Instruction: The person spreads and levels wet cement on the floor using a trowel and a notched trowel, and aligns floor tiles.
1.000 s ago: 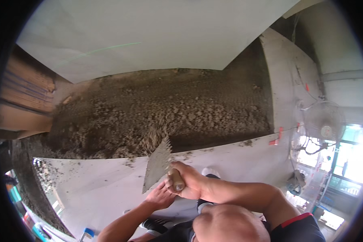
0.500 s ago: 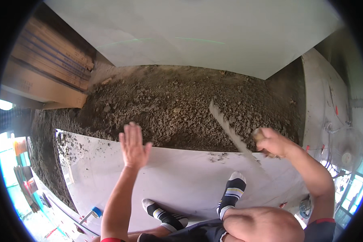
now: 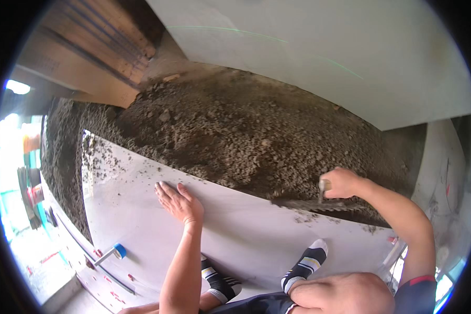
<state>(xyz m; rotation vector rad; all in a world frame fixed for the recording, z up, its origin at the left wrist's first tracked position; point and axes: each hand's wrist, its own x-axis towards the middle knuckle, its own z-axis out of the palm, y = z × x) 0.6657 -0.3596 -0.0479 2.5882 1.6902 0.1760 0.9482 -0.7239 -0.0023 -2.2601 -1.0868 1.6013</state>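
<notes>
My right hand (image 3: 340, 183) grips the handle of a notched trowel (image 3: 309, 206), whose blade lies low in the dark crumbly mortar (image 3: 246, 125) along the edge of a large white tile. My left hand (image 3: 178, 204) rests flat on that white tile (image 3: 230, 225), fingers extended, a little short of its upper edge. My socked feet and bare knee show on the tile below. Loose crumbs of mortar are scattered along the tile's edge and left end.
A large upright white panel (image 3: 324, 47) with faint green lines bounds the mortar bed above. Stacked cardboard boxes (image 3: 89, 57) stand upper left. A tool with a blue round end (image 3: 119, 251) lies lower left. A pale board (image 3: 437, 162) is at the right.
My hands have moved apart since a second ago. My left hand has come down onto the tile; the trowel has swung right and lower, toward the tile edge. The view has shifted.
</notes>
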